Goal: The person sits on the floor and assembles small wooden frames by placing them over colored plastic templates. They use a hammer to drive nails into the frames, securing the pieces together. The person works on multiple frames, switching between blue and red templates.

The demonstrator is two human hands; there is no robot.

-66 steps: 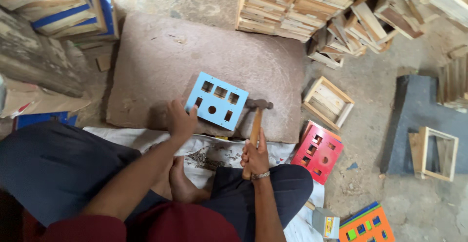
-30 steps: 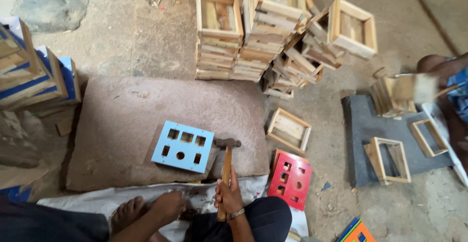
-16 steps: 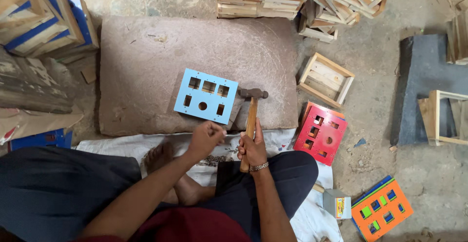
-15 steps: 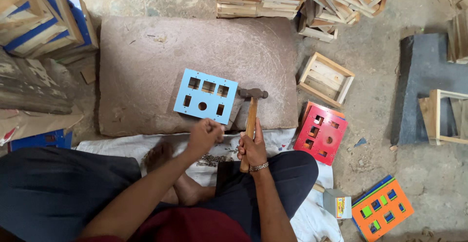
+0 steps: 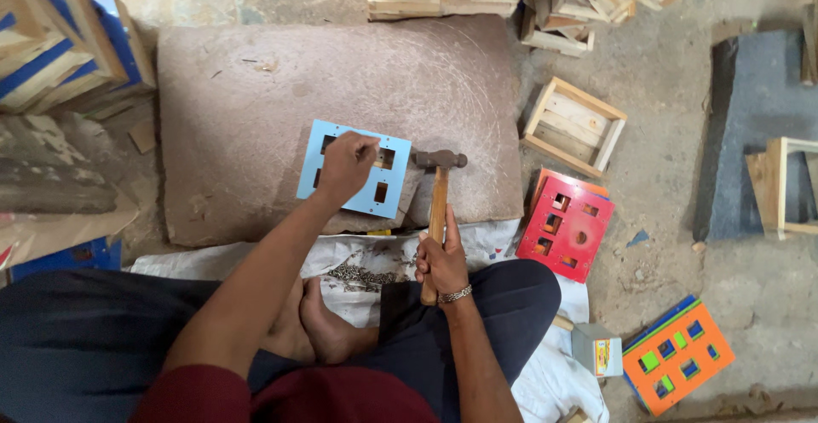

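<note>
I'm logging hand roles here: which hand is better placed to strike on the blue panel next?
Probably the right hand: it already grips the hammer, whose head lies beside the blue panel. The left hand rests on the panel, fingers pinched.

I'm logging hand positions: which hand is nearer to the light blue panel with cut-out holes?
Left. The left hand rests on the light blue panel, fingers pinched near its upper right. The right hand grips the hammer handle, below and right of it.

**Packages and labels in the scene**

One small grey box (image 5: 596,349) lies on the floor at near right, on the edge of the white cloth (image 5: 545,380), beside the orange panel (image 5: 673,356); its upper face bears a red-and-yellow label.
</note>
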